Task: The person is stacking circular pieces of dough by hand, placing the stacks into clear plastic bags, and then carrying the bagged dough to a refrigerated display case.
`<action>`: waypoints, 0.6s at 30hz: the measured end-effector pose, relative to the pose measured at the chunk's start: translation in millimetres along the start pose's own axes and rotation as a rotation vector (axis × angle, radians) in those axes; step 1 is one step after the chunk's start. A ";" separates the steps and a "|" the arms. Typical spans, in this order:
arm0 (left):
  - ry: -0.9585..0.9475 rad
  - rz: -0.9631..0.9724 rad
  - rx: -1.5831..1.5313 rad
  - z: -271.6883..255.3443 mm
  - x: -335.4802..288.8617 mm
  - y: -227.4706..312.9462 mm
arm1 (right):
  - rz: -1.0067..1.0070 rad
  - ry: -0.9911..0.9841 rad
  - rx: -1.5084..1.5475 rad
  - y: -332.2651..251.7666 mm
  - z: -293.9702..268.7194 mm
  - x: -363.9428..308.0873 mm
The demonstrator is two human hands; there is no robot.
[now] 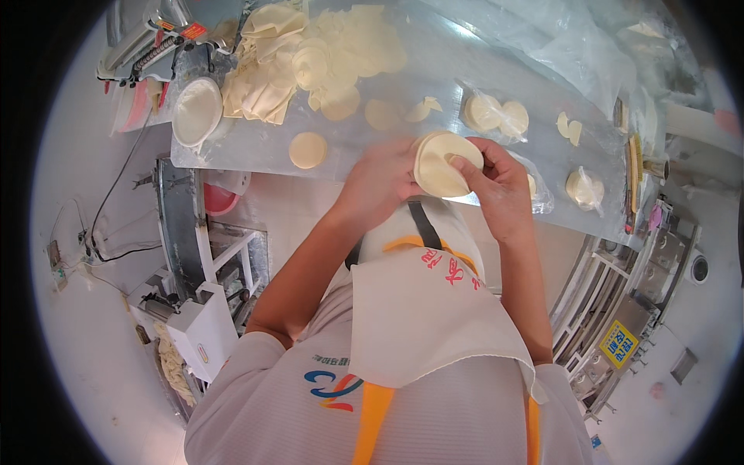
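Note:
A small stack of round, pale yellow dough wrappers [439, 175] is held up over the near edge of the metal table. My right hand [504, 186] is closed on its right side, thumb on the top wrapper and fingers behind. On the left side my left hand [377, 184] grips the stack's edge; it is blurred by motion and its fingers are partly hidden behind the wrappers. Nearest to my left hand, a single round wrapper [308, 150] lies on the table. Beyond the stack, round wrappers in a clear plastic bag [484, 113] rest on the tabletop.
Dough sheets [263, 70] and loose wrappers [341, 101] are heaped at the far left of the table [256, 147], beside a white tub [197, 112] of flour. A second bagged stack [584, 189] and dough scraps [570, 128] lie at right. A roller machine [147, 46] stands far left.

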State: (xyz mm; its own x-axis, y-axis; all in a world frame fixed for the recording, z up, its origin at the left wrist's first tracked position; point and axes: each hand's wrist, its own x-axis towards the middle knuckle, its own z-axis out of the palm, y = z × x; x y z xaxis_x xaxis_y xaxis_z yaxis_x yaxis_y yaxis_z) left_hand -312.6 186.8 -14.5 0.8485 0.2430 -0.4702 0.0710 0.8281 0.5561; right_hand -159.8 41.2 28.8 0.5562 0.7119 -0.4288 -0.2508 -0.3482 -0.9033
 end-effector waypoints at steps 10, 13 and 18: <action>-0.024 0.186 0.252 8.8 -25.0 -10.5 | -0.144 0.095 -0.175 21.0 15.4 -7.3; -0.028 0.217 0.226 13.8 -24.9 -10.9 | -0.257 0.154 -0.245 31.0 18.6 -5.1; 0.015 0.287 0.431 20.7 -28.9 -9.2 | 0.094 -0.061 0.632 15.0 22.0 -6.0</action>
State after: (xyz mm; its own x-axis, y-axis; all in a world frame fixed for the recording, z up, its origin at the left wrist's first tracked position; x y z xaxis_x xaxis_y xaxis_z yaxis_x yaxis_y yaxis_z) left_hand -326.8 161.8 8.2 0.8580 0.4397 -0.2656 0.0489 0.4448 0.8943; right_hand -184.3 45.1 17.5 0.4679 0.7354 -0.4901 -0.7255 0.0029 -0.6882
